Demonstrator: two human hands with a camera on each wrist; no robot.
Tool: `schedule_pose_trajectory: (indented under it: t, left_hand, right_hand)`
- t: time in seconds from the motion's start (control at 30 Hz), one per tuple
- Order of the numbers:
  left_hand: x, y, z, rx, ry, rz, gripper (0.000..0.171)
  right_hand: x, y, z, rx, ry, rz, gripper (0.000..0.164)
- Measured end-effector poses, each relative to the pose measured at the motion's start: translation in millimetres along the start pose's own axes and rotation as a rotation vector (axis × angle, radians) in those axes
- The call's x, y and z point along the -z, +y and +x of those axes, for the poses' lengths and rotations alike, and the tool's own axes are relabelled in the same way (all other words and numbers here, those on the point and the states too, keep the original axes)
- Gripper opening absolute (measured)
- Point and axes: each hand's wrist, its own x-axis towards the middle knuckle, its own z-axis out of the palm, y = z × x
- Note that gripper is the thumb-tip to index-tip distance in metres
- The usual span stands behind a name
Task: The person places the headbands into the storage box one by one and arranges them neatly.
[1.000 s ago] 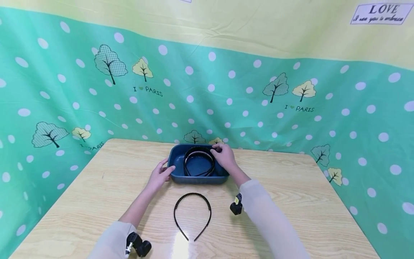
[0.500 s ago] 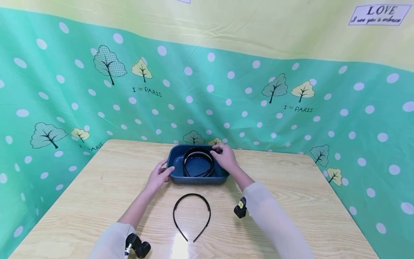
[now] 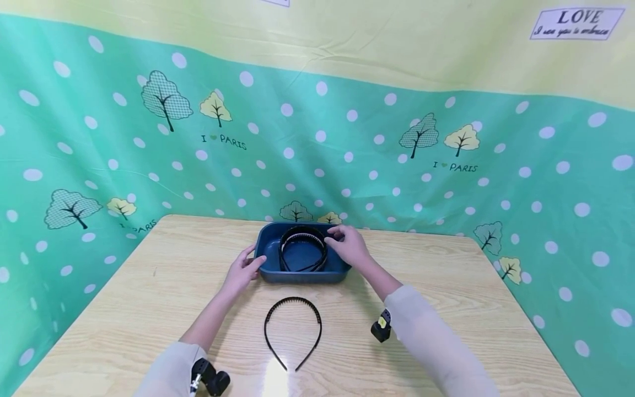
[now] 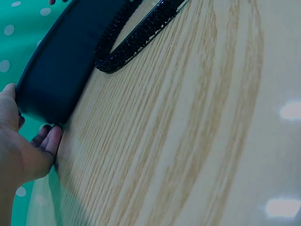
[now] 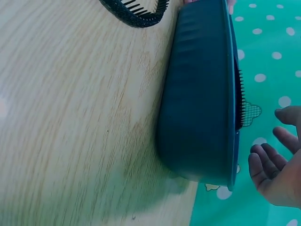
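A dark blue rectangular plastic tub (image 3: 302, 277) lies near the table's far edge, with black headbands (image 3: 301, 229) nested inside, at least one of them toothed. My left hand (image 3: 244, 267) grips the tub's left end, thumb at the rim and fingers on the outer wall (image 4: 26, 146). Above the tub's right side is my right hand (image 3: 351, 247), loosely bent and holding nothing. The right wrist view shows that hand (image 5: 277, 165) apart from the tub wall (image 5: 200, 94), with headband teeth (image 5: 241, 101) showing above the rim. Another black toothed headband (image 3: 294, 299) lies flat on the table in front.
The wood-grain table (image 3: 426, 309) extends on both sides of the tub. A green polka-dot cloth (image 3: 347, 165) with printed trees hangs behind and beside the table. Each forearm carries a small black wrist camera (image 3: 381, 326).
My right hand has drawn slightly away from the headbands, and its forearm has swung to the right. The left hand keeps its grip on the tub. The headbands have not visibly moved.
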Motion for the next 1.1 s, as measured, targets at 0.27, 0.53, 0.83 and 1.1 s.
schedule_pose_trajectory:
  t: [0.27,0.53,0.83,1.1]
  left_hand:
    - [0.2,1.7,-1.1,0.004,-0.001,0.006,0.065]
    - [0.8,5.4,-3.2,-0.005,-0.005,-0.004,0.064]
    - [-0.3,2.7,-0.6,0.003,0.007,0.006,0.063]
    - [-0.2,2.4,0.3,0.000,0.004,-0.007,0.062]
  right_hand:
    - [4,-2,-10,0.002,-0.034,-0.015,0.029]
    - [8,-7,-22,0.003,-0.072,0.000,0.029]
    - [13,-8,-34,0.003,-0.103,0.004,0.030]
    - [12,-6,-43,0.008,-0.132,-0.012,0.032]
